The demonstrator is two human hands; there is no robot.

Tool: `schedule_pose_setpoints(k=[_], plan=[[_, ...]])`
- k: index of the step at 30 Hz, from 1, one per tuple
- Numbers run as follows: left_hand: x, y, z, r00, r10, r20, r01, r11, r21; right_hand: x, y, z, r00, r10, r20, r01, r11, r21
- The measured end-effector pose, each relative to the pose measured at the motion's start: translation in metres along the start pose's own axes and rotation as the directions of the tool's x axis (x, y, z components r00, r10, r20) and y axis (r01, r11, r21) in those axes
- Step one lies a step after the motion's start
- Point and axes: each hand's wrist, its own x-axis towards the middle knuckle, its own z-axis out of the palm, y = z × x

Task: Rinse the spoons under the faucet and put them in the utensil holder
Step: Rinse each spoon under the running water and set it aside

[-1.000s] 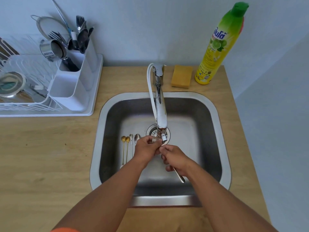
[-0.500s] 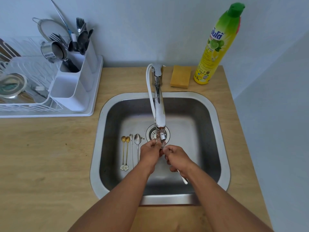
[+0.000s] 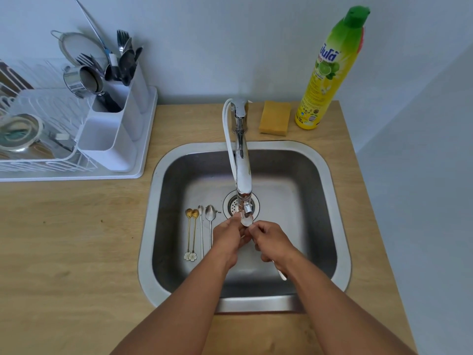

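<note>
Both hands meet under the faucet (image 3: 242,175) spout in the steel sink (image 3: 340,226). My right hand (image 3: 271,243) grips a silver spoon (image 3: 247,221) by the handle, whose end (image 3: 281,275) sticks out behind the wrist. My left hand (image 3: 229,238) rubs the spoon's bowl just below the spout. Several more spoons lie side by side on the sink floor to the left: two gold ones with flower ends (image 3: 190,231) and two silver ones (image 3: 210,221). The white utensil holder (image 3: 112,139) stands at the back left, its rear compartments holding cutlery.
A white dish rack (image 3: 38,139) with a strainer, a metal cup and a bowl sits left of the holder. A yellow sponge (image 3: 275,117) and a tall green-yellow dish soap bottle (image 3: 330,70) stand behind the sink. The wooden counter (image 3: 64,239) surrounds the sink.
Both hands with the spoon have shifted slightly nearer to me under the spout. The view has drifted a little. The spoons on the sink floor have not moved.
</note>
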Motion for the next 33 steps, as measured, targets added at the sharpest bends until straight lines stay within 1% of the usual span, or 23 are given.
schedule_pose_setpoints(k=[2, 6, 9, 13, 15, 18, 20, 22, 24, 26, 29, 30, 31, 33], plan=[[-0.002, -0.004, 0.000, 1.000, 0.024, 0.013, -0.023, 1.000, -0.004, -0.002, 0.000, -0.001, 1.000, -0.008, 0.011, 0.008, 1.000, -0.003], [-0.004, -0.004, 0.006, 0.994, 0.104, -0.038, -0.104, 0.995, -0.009, -0.005, -0.002, -0.002, 1.000, -0.011, 0.010, 0.012, 1.000, -0.028], [-0.004, 0.000, 0.008, 0.991, 0.132, -0.035, -0.134, 0.991, -0.030, -0.006, -0.004, -0.007, 1.000, -0.012, 0.006, 0.012, 0.999, -0.048], [-0.005, 0.002, 0.005, 0.992, 0.123, -0.020, -0.123, 0.992, 0.001, -0.006, -0.004, -0.011, 0.999, -0.007, 0.037, 0.009, 0.998, -0.063], [-0.005, 0.000, 0.004, 0.994, 0.098, -0.043, -0.097, 0.995, 0.012, -0.007, -0.004, -0.010, 0.999, 0.001, 0.053, 0.002, 0.998, -0.064], [-0.006, 0.002, 0.003, 0.994, 0.047, -0.102, -0.053, 0.997, -0.051, -0.007, -0.003, -0.005, 0.998, 0.010, 0.058, -0.007, 0.999, -0.052], [-0.007, 0.004, 0.002, 0.996, 0.040, -0.081, -0.045, 0.997, -0.066, -0.007, -0.002, -0.003, 0.999, 0.010, 0.054, -0.008, 0.999, -0.046], [-0.010, 0.006, 0.000, 0.999, 0.035, -0.026, -0.037, 0.997, -0.073, -0.006, -0.003, -0.001, 0.999, 0.009, 0.048, -0.007, 0.999, -0.043], [-0.013, 0.005, -0.002, 0.999, 0.034, 0.018, -0.033, 0.999, -0.031, -0.005, -0.005, -0.002, 0.999, 0.012, 0.038, -0.011, 0.999, -0.040], [-0.013, 0.008, -0.002, 0.999, 0.047, 0.021, -0.048, 0.997, 0.053, -0.005, -0.005, -0.006, 0.998, 0.020, 0.051, -0.017, 0.998, -0.053], [-0.012, 0.016, 0.004, 0.995, 0.086, 0.046, -0.093, 0.978, 0.187, -0.011, -0.001, -0.005, 0.989, 0.028, 0.146, -0.011, 0.993, -0.118], [-0.012, 0.019, 0.007, 0.995, 0.090, 0.052, -0.099, 0.968, 0.228, -0.013, 0.000, -0.003, 0.988, 0.026, 0.149, -0.009, 0.994, -0.113], [-0.012, 0.021, 0.011, 0.995, 0.087, 0.051, -0.097, 0.964, 0.249, -0.014, 0.001, -0.001, 0.992, 0.020, 0.128, -0.009, 0.996, -0.089], [-0.011, 0.024, 0.016, 0.997, 0.070, 0.039, -0.077, 0.972, 0.223, -0.014, 0.002, 0.003, 0.997, -0.007, 0.074, 0.011, 0.998, -0.057]])
